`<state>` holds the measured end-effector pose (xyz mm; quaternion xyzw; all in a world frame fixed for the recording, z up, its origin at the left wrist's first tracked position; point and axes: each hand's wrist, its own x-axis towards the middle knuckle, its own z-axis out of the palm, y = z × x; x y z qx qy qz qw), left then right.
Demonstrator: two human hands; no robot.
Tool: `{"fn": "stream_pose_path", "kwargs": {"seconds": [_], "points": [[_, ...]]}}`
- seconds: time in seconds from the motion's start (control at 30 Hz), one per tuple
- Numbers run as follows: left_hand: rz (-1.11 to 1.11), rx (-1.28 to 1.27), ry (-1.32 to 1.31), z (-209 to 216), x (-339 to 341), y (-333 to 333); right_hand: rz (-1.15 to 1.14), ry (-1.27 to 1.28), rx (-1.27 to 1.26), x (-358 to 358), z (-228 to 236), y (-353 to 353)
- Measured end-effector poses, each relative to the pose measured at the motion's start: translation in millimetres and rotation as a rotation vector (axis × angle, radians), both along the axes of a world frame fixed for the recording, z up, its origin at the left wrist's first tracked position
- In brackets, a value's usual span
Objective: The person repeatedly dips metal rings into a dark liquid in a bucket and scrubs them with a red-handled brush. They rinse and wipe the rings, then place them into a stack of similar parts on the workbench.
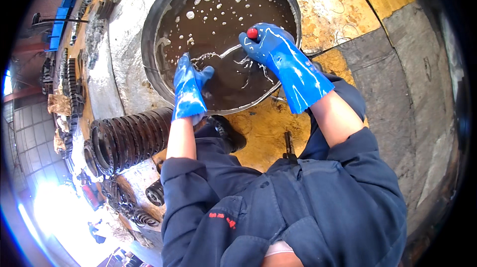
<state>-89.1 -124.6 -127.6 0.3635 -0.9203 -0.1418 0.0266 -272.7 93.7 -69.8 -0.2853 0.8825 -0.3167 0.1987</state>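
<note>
Two hands, both in long blue rubber gloves with a wet sheen, over a wide round black tub (150, 43) of murky brown liquid (223, 23). Right hand (266, 43): curled closed around a tool with a rounded red end (252, 34). Red end sticks out at the thumb side; rest of the tool is hidden by the glove, so can't tell its type. This hand is above the liquid, at the right part of the tub.

Left hand (190, 84): open, fingers together and pointing up the frame, thumb spread off to the right. Nothing visible in its grip. It's at the tub's lower left, over the near rim; can't tell if the fingertips touch the liquid. White foam patches (190, 15) float mostly in the far half, pale streaks between the hands.

Tub is on a stained floor (271, 130), yellow and grey in patches. Just left of the near rim: a set of dark, greasy metal rings (117, 142), lined up face to face. Below those, a dark coil spring (145, 217). Upper left: a bright blue metal piece (60, 21). Person wears a navy work jacket (263, 207), sleeves pushed up, and a black boot (229, 135) near the tub.
</note>
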Motion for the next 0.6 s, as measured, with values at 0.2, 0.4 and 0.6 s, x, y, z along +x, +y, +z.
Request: {"fn": "stream_pose_path", "kwargs": {"seconds": [0.2,0.4,0.6], "points": [[-0.061,-0.026,-0.079,-27.5,-21.0,-63.9,0.137,0.022,0.18,7.8,-3.4,0.1],[0.214,0.404,-0.165,-32.1,-56.5,-69.0,0.204,-0.094,0.277,3.4,4.1,0.8],[0.09,0.153,-0.472,-56.0,-54.0,-129.2,0.2,-0.105,0.254,8.1,5.6,-6.6]]}}
